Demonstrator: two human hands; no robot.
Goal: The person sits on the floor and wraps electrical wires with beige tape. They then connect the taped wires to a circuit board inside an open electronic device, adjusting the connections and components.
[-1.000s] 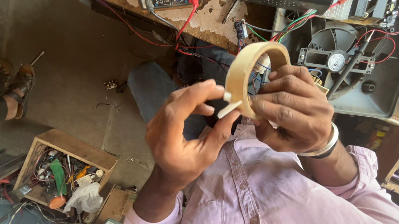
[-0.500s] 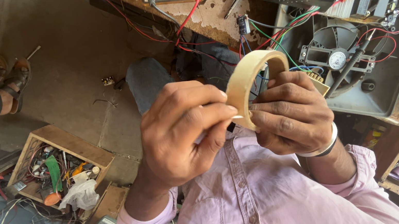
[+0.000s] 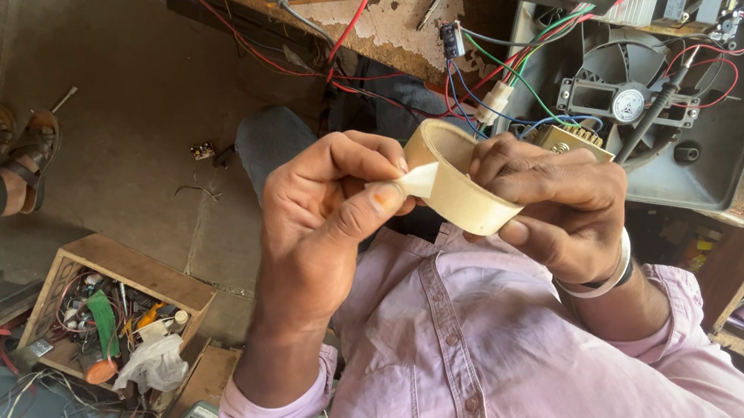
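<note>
A person's right hand (image 3: 551, 203) clamps a roll of beige tape (image 3: 455, 178) held over the lap, just below the cluttered bench (image 3: 385, 28). The left hand (image 3: 333, 210) pinches the roll's loose end (image 3: 417, 180) — thumb and forefinger closed on it — beside a cooling fan (image 3: 628, 100) and tangled wires.

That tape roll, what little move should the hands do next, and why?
Probably pull the loose end a bit farther off the tape roll. The left hand already pinches that end, lifted only a little, while the right hand grips the roll.
</note>
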